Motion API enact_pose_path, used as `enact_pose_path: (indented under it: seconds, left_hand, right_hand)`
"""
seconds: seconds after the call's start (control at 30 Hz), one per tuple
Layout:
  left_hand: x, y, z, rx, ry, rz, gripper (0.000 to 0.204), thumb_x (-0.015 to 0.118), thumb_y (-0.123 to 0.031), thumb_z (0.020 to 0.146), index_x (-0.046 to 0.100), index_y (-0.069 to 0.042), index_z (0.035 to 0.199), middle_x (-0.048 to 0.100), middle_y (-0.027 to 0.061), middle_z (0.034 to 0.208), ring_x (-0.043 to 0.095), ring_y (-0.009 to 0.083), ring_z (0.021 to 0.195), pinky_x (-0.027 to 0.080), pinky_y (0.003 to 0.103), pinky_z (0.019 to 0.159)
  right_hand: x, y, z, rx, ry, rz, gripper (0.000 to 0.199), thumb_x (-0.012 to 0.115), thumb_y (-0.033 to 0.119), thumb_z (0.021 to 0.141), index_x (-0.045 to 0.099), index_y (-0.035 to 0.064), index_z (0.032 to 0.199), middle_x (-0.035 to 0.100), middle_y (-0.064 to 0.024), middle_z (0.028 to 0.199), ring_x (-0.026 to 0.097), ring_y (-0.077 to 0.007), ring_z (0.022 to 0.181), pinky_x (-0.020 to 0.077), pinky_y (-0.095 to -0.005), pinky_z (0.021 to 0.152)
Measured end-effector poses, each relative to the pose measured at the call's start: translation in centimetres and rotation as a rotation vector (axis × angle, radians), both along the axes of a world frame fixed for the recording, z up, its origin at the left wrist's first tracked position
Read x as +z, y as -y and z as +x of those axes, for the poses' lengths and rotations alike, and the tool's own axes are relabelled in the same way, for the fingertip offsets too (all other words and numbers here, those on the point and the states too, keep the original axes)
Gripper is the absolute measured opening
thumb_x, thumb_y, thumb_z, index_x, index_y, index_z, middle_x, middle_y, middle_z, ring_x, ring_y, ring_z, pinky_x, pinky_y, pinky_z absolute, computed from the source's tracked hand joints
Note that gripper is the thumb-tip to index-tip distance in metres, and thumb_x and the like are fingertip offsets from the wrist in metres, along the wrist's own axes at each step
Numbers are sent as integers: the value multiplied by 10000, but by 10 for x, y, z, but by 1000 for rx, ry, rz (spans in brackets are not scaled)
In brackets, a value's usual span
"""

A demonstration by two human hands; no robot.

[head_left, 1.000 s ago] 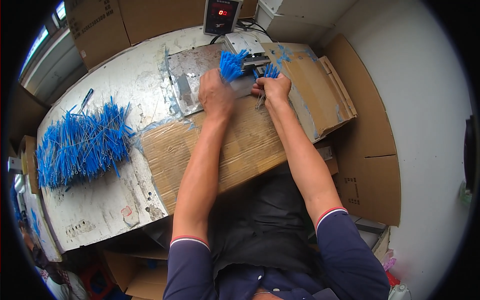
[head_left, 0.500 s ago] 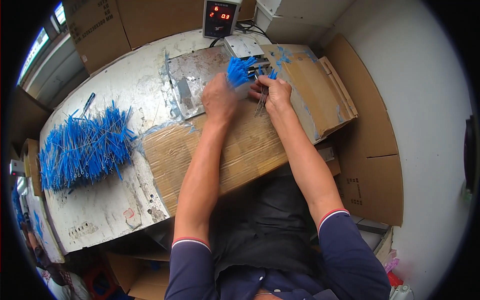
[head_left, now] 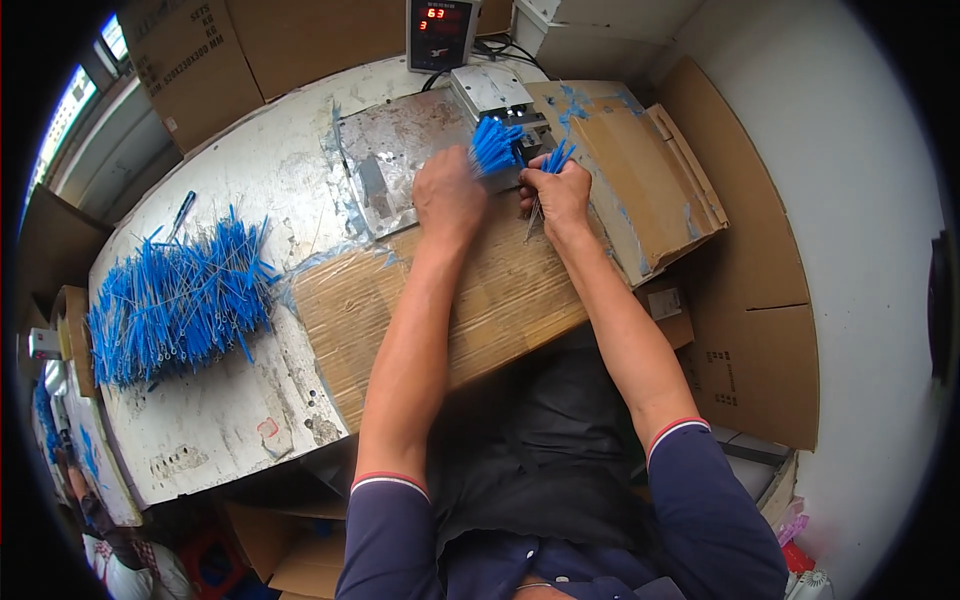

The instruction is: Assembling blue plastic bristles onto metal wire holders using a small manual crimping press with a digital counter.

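My left hand (head_left: pixel 447 192) is closed around a thick bunch of thin wire pieces with blue bristled ends (head_left: pixel 495 145), which look like small brushes. The blue ends fan out up and to the right, beside a small metal machine (head_left: pixel 492 92). Close by on the right, my right hand (head_left: pixel 562 190) pinches a smaller bunch of the same blue brushes (head_left: pixel 558 156). Their thin wire stems (head_left: pixel 533 222) hang below its fingers. A large pile of these brushes (head_left: pixel 180 300) lies on the white table to the left. Motion blurs the left hand slightly.
A black display box (head_left: pixel 440 35) with red digits stands behind the machine, with cables beside it. Flat cardboard (head_left: pixel 440 310) covers the table's near edge; a cardboard box (head_left: pixel 640 170) sits to the right. A pen (head_left: pixel 184 212) lies behind the pile on the worn tabletop (head_left: pixel 240 410).
Both hands appear slightly further right, though the whole view has shifted that way too. The blue ends in my right hand now stick up more clearly. The red digits have changed.
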State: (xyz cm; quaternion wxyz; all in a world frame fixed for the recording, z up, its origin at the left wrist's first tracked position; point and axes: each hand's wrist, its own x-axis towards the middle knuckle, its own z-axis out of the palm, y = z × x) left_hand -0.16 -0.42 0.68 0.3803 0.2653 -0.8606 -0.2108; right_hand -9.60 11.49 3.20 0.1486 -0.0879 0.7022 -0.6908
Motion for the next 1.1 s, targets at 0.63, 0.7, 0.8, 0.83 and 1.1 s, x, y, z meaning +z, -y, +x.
enact_pose_path:
  seconds: [0.63, 0.7, 0.8, 0.83, 1.1]
  left_hand:
    - [-2, 4, 1, 195, -148, 130, 127, 595, -88, 875, 638, -24, 976, 685, 195, 853, 666, 394, 814, 508, 498, 722]
    - [1, 1, 1, 187, -136, 174, 136, 594, -91, 874, 641, -30, 987, 684, 188, 863, 665, 390, 828, 507, 497, 734]
    - [0, 3, 1, 181, -129, 201, 148, 596, -76, 864, 642, -30, 997, 685, 188, 890, 662, 383, 865, 505, 493, 757]
    - [0, 3, 1, 182, -128, 201, 148, 596, -76, 864, 642, -30, 997, 685, 188, 890, 662, 383, 865, 505, 493, 757]
    - [-3, 6, 1, 182, -186, 129, 180, 606, -36, 839, 637, -7, 1014, 678, 201, 927, 648, 386, 929, 499, 491, 810]
  right_hand:
    - [6, 12, -10, -15, -29, 64, 103, 670, -73, 739, 593, -7, 757, 632, -99, 634, 616, -169, 468, 527, -309, 415]
    - [5, 14, -13, -15, -25, 55, 102, 670, -75, 738, 594, -9, 752, 635, -101, 635, 618, -171, 468, 528, -311, 409]
    - [5, 18, -16, -18, -24, 55, 99, 670, -77, 735, 596, -13, 742, 638, -105, 635, 623, -175, 468, 531, -313, 400]
    - [6, 19, -17, -24, -28, 66, 97, 670, -78, 734, 597, -15, 737, 639, -108, 634, 626, -177, 470, 533, -314, 397]
    - [7, 21, -15, -42, 26, 10, 119, 683, -87, 733, 592, -13, 751, 652, -110, 663, 642, -186, 495, 548, -315, 415]
